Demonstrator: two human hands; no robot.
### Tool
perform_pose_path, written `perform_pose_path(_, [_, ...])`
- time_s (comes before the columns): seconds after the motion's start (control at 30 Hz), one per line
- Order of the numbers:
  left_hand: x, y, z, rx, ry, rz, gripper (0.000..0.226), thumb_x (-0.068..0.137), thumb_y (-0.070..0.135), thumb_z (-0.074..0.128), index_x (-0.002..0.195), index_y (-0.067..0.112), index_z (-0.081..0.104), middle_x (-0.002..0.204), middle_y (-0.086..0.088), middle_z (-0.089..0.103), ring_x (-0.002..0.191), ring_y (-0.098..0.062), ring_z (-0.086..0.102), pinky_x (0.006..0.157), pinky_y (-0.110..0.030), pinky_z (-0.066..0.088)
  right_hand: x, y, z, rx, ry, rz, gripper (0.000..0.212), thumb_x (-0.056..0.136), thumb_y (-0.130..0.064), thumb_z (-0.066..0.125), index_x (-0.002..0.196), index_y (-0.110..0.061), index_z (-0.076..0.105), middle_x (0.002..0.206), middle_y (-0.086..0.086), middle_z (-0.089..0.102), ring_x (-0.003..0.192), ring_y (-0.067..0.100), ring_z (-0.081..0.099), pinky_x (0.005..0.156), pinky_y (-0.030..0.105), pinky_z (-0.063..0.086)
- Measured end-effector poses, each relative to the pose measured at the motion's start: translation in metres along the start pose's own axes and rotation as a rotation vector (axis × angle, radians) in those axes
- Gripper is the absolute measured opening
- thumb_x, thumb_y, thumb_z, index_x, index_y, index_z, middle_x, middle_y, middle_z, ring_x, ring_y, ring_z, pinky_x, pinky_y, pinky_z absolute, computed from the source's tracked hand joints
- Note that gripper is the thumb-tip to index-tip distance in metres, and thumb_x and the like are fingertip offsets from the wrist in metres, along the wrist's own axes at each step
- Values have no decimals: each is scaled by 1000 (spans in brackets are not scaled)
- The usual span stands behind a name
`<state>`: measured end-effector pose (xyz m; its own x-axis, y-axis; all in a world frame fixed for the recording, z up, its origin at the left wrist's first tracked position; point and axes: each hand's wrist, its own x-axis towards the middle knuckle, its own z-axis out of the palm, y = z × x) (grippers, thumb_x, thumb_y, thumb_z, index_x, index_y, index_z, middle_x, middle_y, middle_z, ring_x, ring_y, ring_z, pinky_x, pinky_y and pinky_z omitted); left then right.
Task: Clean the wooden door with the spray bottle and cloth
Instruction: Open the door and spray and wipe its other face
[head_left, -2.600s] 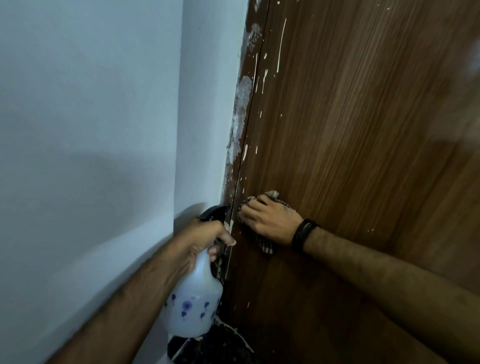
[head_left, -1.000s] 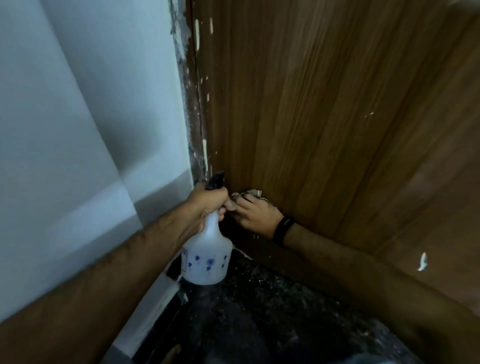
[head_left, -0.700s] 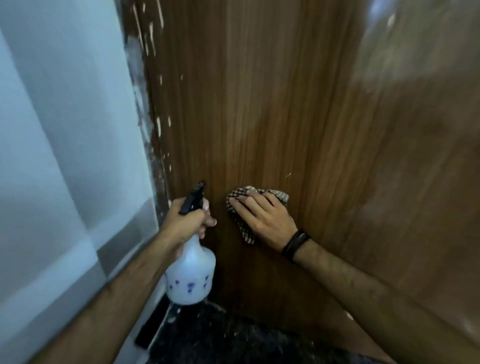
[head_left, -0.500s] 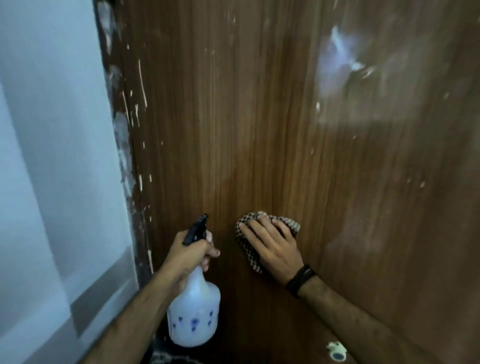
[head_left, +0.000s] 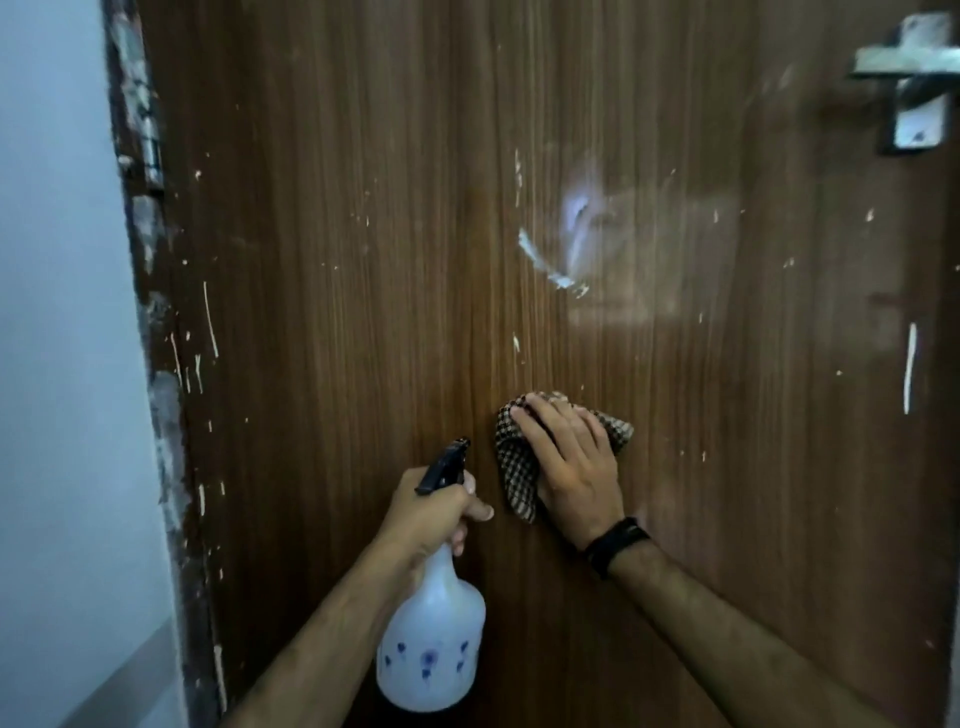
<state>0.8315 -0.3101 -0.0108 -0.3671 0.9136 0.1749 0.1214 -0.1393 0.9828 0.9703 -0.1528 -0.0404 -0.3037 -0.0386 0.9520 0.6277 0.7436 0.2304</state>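
A dark brown wooden door (head_left: 363, 260) with vertical grain fills most of the view, flecked all over with small white paint marks and one larger white smear (head_left: 550, 265) near its middle. The right hand (head_left: 569, 467) lies flat against the door in the lower centre, fingers straight and spread, pressing a brown-and-cream checked cloth (head_left: 514, 467) to the wood; the cloth shows above the fingertips and hangs down on the left of the palm. A black wristband (head_left: 615, 545) circles that wrist. Just to the left, apart from the cloth, the left hand (head_left: 428, 514) grips the neck of a translucent white plastic spray bottle (head_left: 431, 639) printed with small blue flowers, fingers curled round it, the forefinger stretched forward below the black trigger nozzle (head_left: 444, 465), which points up at the door. The bottle's round body hangs below the fist, close to the door. At the far upper right sits a metal door handle (head_left: 906, 67) on its plate, blurred. Along the left edge runs a chipped, paint-stained door frame (head_left: 156, 364), and beyond it a pale blue-white wall (head_left: 57, 312).
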Motion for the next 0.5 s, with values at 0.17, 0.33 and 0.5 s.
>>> perform_pose_path(0.17, [6,33,21,-27,15,9,17,81,-7,68,83,8,61,56,0,55,43,-12,44,45,-28,38,-20,12,-4,-8,-115,-170,61,104,-49,43,153,-15,37,162,7,28,150,25,28,122,46,23])
perform_pose_path(0.33, [5,53,40,-10,4,25,17,81,-6,69,86,8,62,59,-1,54,42,-11,41,44,-27,39,16,38,-13,-33,37,-8,59,102,-42,49,151,-13,36,159,9,33,147,26,32,121,49,23])
perform_pose_path(0.5, [9,70,54,20,-6,48,21,79,-6,71,82,11,60,61,-1,54,42,-10,41,44,-26,39,42,61,-29,9,152,143,56,101,-37,53,148,-8,44,155,10,41,148,26,32,124,43,19])
